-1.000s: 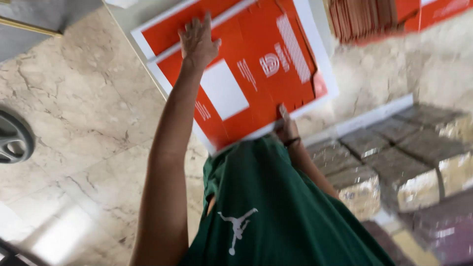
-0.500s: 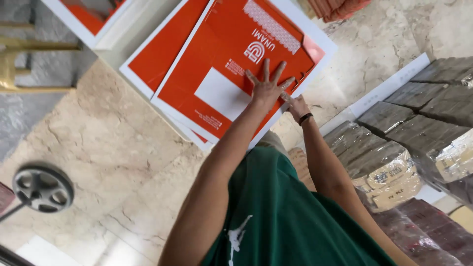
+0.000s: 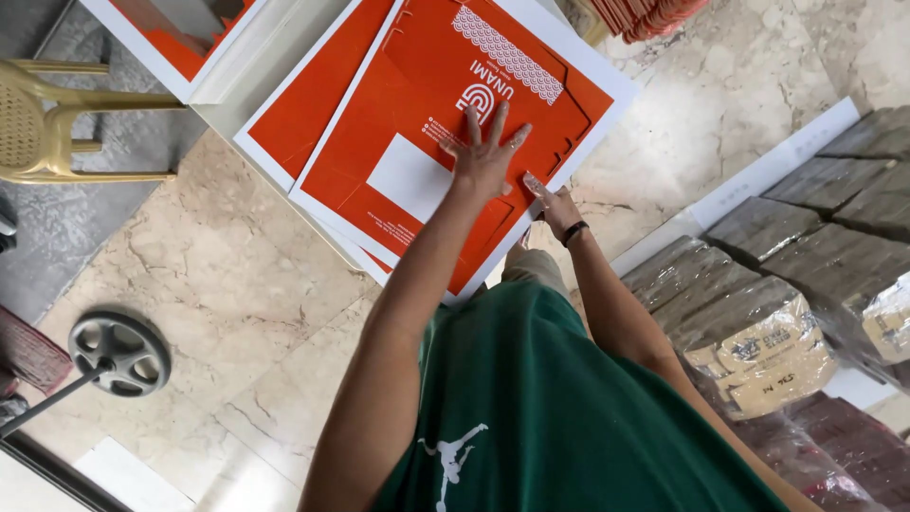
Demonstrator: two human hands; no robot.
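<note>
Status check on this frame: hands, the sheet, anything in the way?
Left hand flat, fingers spread, on top orange printed sheet. Right hand at that sheet's near edge. Nothing lying on the sheet.

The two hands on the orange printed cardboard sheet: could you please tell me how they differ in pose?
The left hand lies flat with fingers spread, well inside the orange printed cardboard sheet; the right hand sits at the sheet's edge, fingers closer together. The right wrist wears a dark band; the left wrist is bare. Both touch the same top sheet.
</note>
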